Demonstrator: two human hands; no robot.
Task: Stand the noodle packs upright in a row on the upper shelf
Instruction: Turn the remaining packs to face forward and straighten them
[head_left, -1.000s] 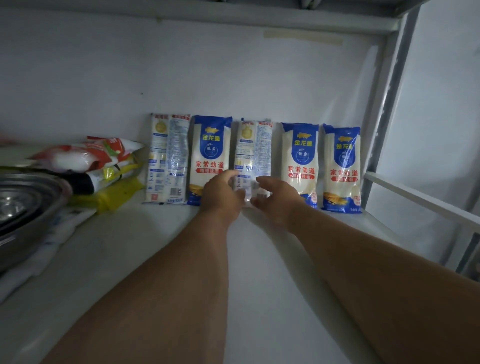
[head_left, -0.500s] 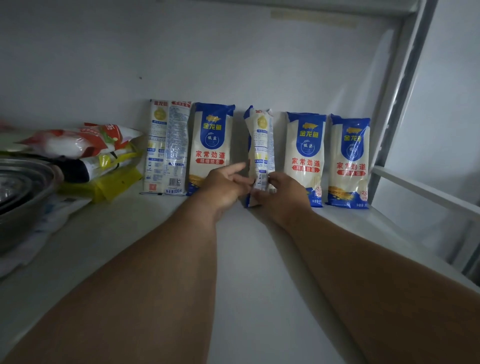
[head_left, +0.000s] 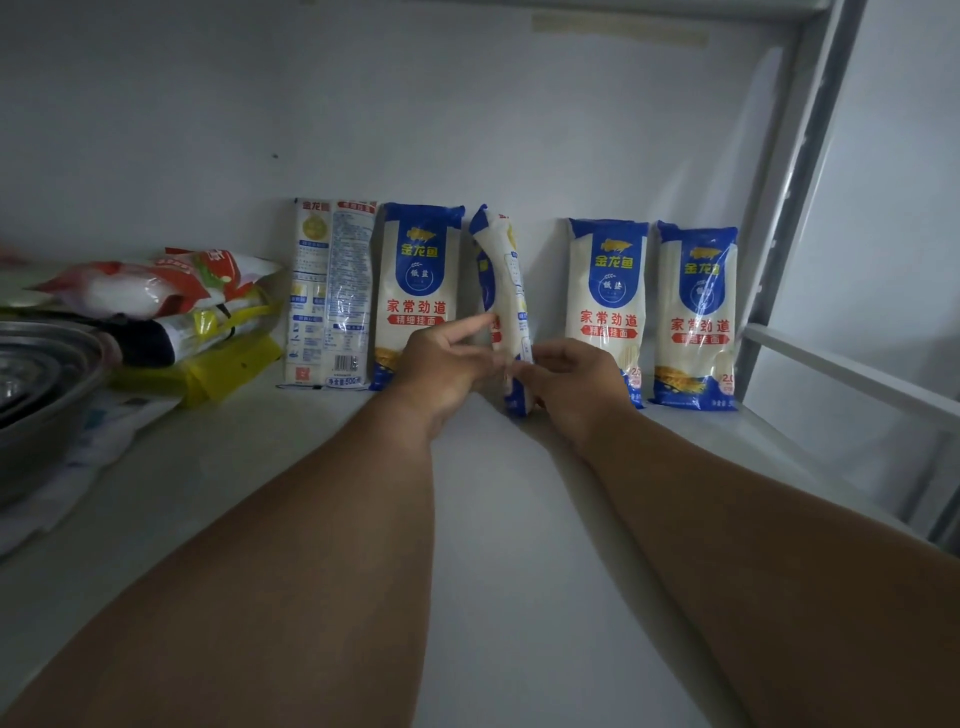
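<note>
While both hands grip it, middle noodle pack (head_left: 501, 291) edge-on, upright

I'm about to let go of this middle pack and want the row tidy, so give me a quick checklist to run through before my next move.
1. Middle pack held by both hands: ok, left hand and right hand pinch its lower part.
2. Middle pack facing front like its neighbours: not ok, it is turned edge-on.
3. Middle pack upright: not ok, its top tilts left toward the second pack.
4. Gap to seat it: ok, bare wall shows between the second pack and the fourth pack.
5. Other packs standing: ok, all four lean against the wall, including the leftmost pack, which shows its back.
6. Middle pack's base on the shelf: cannot tell.
</note>
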